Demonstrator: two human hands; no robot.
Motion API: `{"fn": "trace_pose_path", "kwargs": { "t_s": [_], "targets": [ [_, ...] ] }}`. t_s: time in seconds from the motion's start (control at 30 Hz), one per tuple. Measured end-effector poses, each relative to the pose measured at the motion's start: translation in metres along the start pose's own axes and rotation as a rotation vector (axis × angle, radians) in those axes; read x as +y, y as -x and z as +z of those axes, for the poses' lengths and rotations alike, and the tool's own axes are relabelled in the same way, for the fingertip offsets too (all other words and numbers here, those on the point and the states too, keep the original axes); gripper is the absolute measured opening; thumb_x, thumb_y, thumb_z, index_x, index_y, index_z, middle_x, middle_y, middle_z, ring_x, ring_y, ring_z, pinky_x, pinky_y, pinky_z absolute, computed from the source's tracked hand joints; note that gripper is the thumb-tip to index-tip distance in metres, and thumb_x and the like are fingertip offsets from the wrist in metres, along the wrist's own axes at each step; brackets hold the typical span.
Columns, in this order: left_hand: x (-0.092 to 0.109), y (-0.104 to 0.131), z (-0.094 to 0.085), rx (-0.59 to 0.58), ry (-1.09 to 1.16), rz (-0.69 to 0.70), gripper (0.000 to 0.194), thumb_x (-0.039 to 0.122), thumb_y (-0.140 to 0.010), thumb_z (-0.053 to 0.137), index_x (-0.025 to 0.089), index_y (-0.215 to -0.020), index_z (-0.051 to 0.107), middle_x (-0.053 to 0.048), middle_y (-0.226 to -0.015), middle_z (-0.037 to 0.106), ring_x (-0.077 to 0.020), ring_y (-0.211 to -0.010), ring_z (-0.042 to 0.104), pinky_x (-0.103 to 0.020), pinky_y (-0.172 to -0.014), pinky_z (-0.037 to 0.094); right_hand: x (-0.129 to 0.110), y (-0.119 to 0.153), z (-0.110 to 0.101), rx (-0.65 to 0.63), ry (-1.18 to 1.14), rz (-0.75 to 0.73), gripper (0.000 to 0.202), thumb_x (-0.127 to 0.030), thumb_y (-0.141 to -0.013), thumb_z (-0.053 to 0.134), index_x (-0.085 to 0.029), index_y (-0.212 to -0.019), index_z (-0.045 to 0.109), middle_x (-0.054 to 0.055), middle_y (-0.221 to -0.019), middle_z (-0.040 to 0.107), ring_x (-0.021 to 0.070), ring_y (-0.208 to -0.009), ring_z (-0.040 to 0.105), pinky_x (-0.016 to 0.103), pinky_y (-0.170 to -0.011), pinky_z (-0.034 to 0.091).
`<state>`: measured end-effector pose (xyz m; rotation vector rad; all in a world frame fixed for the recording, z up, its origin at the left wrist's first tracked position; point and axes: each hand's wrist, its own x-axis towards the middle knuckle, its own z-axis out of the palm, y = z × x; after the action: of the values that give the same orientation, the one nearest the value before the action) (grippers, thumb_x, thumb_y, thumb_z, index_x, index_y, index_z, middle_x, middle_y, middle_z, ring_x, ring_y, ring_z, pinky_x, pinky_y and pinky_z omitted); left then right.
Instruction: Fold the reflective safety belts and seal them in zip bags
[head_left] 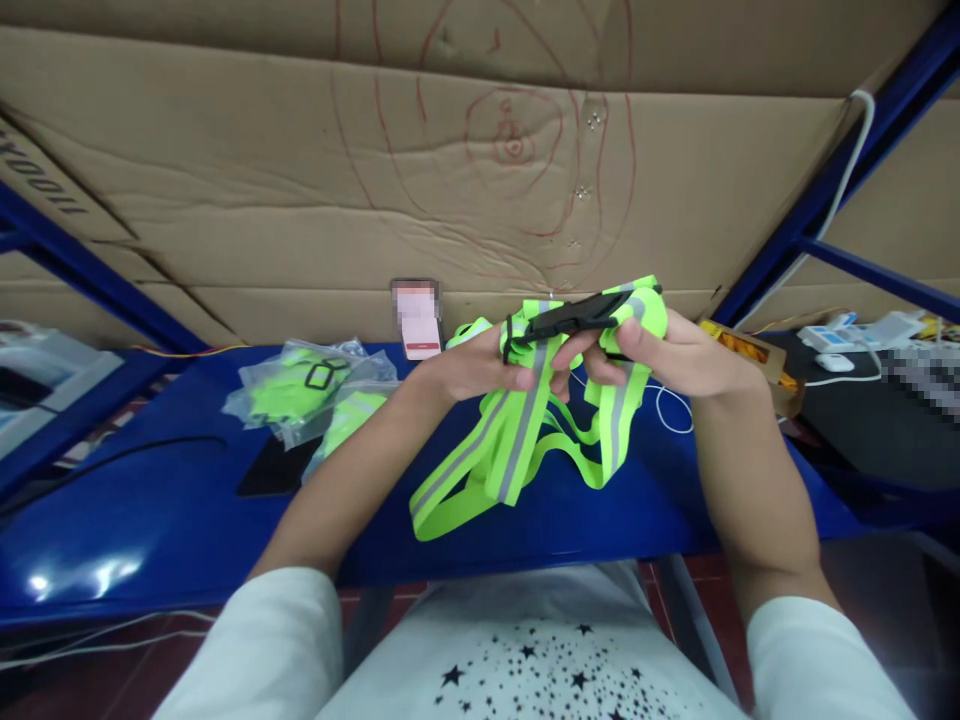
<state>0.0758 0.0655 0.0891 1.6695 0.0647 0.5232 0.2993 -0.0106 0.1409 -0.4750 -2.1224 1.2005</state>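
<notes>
Both my hands hold a neon-yellow reflective vest [517, 440] made of straps with grey stripes, raised above the blue table. My left hand [487, 365] is closed on its left side, thumb pressed on a strap. On the right, my right hand [660, 355] grips the bunched straps, its thumb on top and fingers curled beneath. A black plastic buckle [574, 315] spans the gap between the hands at the top of the vest. The lower straps hang in loops over the table, and some of the fingertips are hidden behind them.
On the blue table [172, 500], clear plastic bags [307, 385] with neon-yellow straps lie to the left, near a dark flat object [277, 465]. A phone [418, 320] leans against the cardboard wall [225, 150]. An open carton [750, 355] and white chargers [832, 340] are at the right.
</notes>
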Motion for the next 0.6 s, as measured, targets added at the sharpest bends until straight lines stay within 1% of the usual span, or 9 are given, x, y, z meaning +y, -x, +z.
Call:
{"fn": "trace_pose_path", "kwargs": {
  "t_s": [0.07,0.1,0.17,0.23,0.3,0.37,0.47,0.53,0.6],
  "targets": [
    [-0.002,-0.003,0.004,0.150,-0.032,0.043,0.050,0.058,-0.068,0.089,0.019,-0.093,0.071,-0.006,-0.083,0.070,-0.0203,-0.071,0.069,-0.037,-0.072,0.060,0.000,0.003,-0.007,-0.037,0.166,0.020,0.043,-0.050,-0.105,0.050,-0.016,-0.093,0.073,0.004,-0.082,0.065,0.0177,-0.088,0.068,0.031,-0.082,0.057],
    [-0.003,-0.004,0.006,0.223,-0.056,0.059,0.047,0.055,-0.070,0.088,0.018,-0.093,0.071,-0.006,-0.083,0.071,-0.0178,-0.066,0.067,-0.034,-0.067,0.059,0.000,0.004,-0.011,-0.032,0.248,0.022,0.037,-0.047,-0.103,0.054,-0.017,-0.096,0.074,0.005,-0.092,0.070,0.0179,-0.092,0.067,0.031,-0.086,0.057],
    [-0.004,-0.008,0.007,0.337,-0.109,0.079,0.043,0.051,-0.073,0.088,0.017,-0.092,0.070,-0.005,-0.083,0.072,-0.0150,-0.059,0.064,-0.031,-0.059,0.056,0.003,0.006,-0.017,0.015,0.369,0.019,0.029,-0.044,-0.100,0.061,-0.018,-0.101,0.074,0.005,-0.100,0.072,0.0180,-0.093,0.067,0.031,-0.089,0.056],
    [-0.003,-0.010,0.007,0.418,-0.183,0.103,0.044,0.052,-0.073,0.087,0.016,-0.091,0.071,-0.005,-0.078,0.071,-0.0159,-0.056,0.064,-0.031,-0.056,0.056,0.008,0.006,-0.020,0.087,0.411,0.008,0.033,-0.048,-0.101,0.059,-0.019,-0.102,0.075,0.005,-0.099,0.073,0.0189,-0.092,0.067,0.033,-0.089,0.057],
    [0.003,-0.011,0.006,0.497,-0.303,0.145,0.048,0.054,-0.070,0.088,0.016,-0.095,0.072,-0.004,-0.076,0.073,-0.0198,-0.063,0.069,-0.036,-0.063,0.061,0.012,0.004,-0.019,0.157,0.420,0.000,0.040,-0.054,-0.101,0.055,-0.020,-0.106,0.076,0.005,-0.103,0.073,0.0218,-0.101,0.067,0.036,-0.095,0.056],
    [0.009,-0.010,0.005,0.577,-0.436,0.209,0.055,0.054,-0.065,0.092,0.017,-0.102,0.073,-0.006,-0.088,0.077,-0.0252,-0.084,0.074,-0.043,-0.084,0.063,0.016,0.001,-0.015,0.230,0.428,-0.008,0.045,-0.060,-0.100,0.054,-0.022,-0.114,0.075,0.006,-0.114,0.072,0.0257,-0.119,0.063,0.040,-0.104,0.053],
    [0.014,-0.009,0.005,0.547,-0.500,0.276,0.067,0.057,-0.063,0.092,0.019,-0.114,0.073,-0.010,-0.114,0.076,-0.0310,-0.120,0.068,-0.047,-0.109,0.052,0.022,-0.004,-0.008,0.276,0.475,-0.027,0.050,-0.061,-0.101,0.049,-0.024,-0.125,0.071,0.008,-0.128,0.068,0.0292,-0.137,0.053,0.047,-0.114,0.046],
    [0.011,-0.008,0.005,0.454,-0.438,0.281,0.070,0.061,-0.065,0.089,0.021,-0.120,0.071,-0.010,-0.122,0.074,-0.0313,-0.130,0.062,-0.046,-0.114,0.049,0.024,-0.007,-0.003,0.276,0.537,-0.026,0.052,-0.060,-0.103,0.045,-0.023,-0.130,0.069,0.011,-0.135,0.065,0.0306,-0.142,0.049,0.051,-0.117,0.044],
    [0.004,-0.009,0.005,0.408,-0.380,0.278,0.068,0.060,-0.066,0.089,0.023,-0.121,0.072,-0.008,-0.123,0.074,-0.0301,-0.131,0.062,-0.046,-0.115,0.048,0.026,-0.010,0.000,0.285,0.590,-0.019,0.054,-0.059,-0.104,0.042,-0.022,-0.136,0.065,0.013,-0.142,0.060,0.0307,-0.148,0.043,0.053,-0.119,0.041]
  ]
}}
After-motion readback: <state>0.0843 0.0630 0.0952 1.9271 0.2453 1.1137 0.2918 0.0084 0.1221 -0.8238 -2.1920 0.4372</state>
